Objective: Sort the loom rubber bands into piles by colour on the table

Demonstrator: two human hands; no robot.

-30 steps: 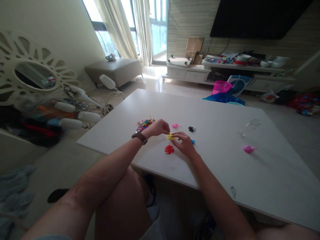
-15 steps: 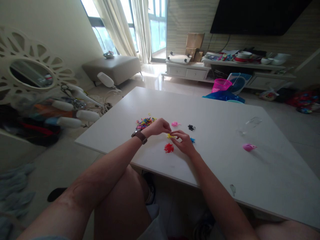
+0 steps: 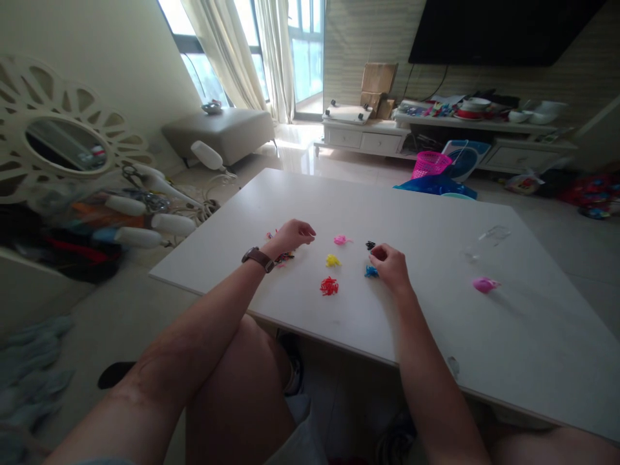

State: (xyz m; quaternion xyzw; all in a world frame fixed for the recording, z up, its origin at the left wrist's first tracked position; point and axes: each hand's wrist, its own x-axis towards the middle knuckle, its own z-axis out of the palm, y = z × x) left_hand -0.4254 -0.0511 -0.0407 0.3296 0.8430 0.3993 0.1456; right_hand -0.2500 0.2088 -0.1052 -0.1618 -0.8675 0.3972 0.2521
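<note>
My left hand (image 3: 298, 234) hovers over the mixed pile of coloured bands (image 3: 285, 257), hiding most of it. Its fingers are curled together, and whether something is between them is hidden. My right hand (image 3: 391, 263) is closed in a pinch beside the small blue pile (image 3: 371, 272) and just below the black pile (image 3: 371, 245). What its fingertips hold is too small to make out. Between my hands lie a pink pile (image 3: 341, 239), a yellow pile (image 3: 332, 260) and a red pile (image 3: 329, 286) of small rubber bands.
The white table (image 3: 436, 310) carries a clear container (image 3: 494, 236), a pink-purple object (image 3: 485, 285) and a small clear piece (image 3: 453, 367) near the front edge. A white rack with padded arms (image 3: 174, 225) stands off the left side. Beyond the table is a pink basket (image 3: 430, 165).
My hands were together above the yellow pile and have parted. The left has moved left over the mixed pile; the right has moved right to the blue and black piles.
</note>
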